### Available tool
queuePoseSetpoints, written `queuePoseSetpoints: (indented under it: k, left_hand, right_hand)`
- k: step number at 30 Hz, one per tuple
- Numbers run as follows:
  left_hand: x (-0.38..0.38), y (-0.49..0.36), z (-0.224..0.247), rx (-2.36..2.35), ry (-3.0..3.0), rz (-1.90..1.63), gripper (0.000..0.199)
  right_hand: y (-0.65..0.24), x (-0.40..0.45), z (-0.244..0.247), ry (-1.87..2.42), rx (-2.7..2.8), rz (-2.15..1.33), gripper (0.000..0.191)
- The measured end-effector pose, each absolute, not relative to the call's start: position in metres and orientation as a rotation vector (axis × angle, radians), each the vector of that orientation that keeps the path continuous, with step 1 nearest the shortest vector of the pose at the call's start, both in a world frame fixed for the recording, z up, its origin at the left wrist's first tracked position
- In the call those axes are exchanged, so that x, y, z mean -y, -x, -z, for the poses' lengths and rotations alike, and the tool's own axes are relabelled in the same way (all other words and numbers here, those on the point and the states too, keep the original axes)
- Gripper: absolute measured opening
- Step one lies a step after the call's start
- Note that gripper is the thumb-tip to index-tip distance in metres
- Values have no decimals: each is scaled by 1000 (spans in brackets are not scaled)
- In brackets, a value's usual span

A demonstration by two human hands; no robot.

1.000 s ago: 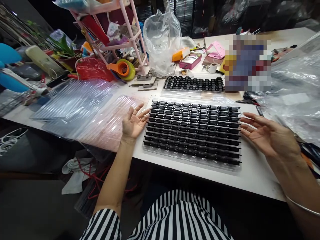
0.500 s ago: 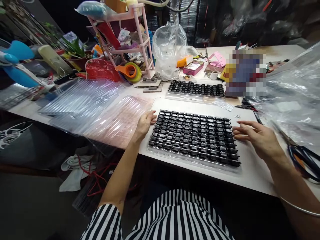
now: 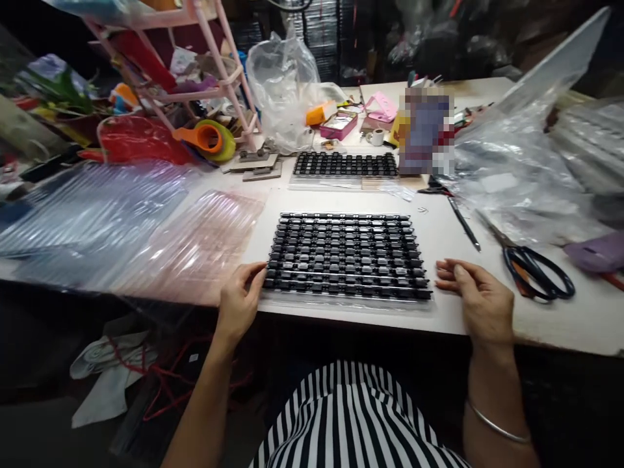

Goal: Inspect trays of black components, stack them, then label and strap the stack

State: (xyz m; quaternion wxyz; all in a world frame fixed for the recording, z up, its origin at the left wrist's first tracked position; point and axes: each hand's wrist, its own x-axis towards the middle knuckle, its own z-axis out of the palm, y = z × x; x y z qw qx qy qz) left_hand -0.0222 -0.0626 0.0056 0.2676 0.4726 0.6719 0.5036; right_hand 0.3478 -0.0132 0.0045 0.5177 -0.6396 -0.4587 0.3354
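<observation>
A clear plastic tray [image 3: 341, 304] filled with rows of black parts [image 3: 348, 257] lies flat on the white table near its front edge. At the tray's left side is my left hand [image 3: 238, 300], thumb and fingers apart, fingertips at the edge; whether they touch it is hard to tell. My right hand [image 3: 482, 300] hovers just right of the tray, apart from it, with fingers loosely spread and nothing held. Behind sits a second tray of black parts [image 3: 345, 164].
Clear plastic sheets [image 3: 112, 221] cover the table's left. Scissors [image 3: 536, 273], a black pen [image 3: 464, 224] and a large plastic bag [image 3: 507, 175] lie right. A pink rack [image 3: 229, 81], a clear bag [image 3: 283, 91] and a tape roll [image 3: 375, 136] stand behind.
The view has turned to the right. My left hand has moved toward me along the tray's left side, to near its front corner. My right hand has also come nearer to me.
</observation>
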Motion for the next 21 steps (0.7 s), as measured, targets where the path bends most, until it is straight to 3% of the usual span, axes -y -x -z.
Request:
queuePoseSetpoints:
  k: [5, 15, 21]
  left_hand:
    - [76, 18, -7, -1870, -1129, -1338, 30]
    - [99, 12, -9, -1962, -1109, -1320, 34]
    - [105, 12, -12, -2002, -1105, -1291, 39]
  right_hand:
    - [-350, 14, -6, 1530, 1205, -832, 27]
    - [-347, 25, -12, 1608, 1274, -817, 28]
    - [-342, 36, -11, 1755, 1540, -506, 34]
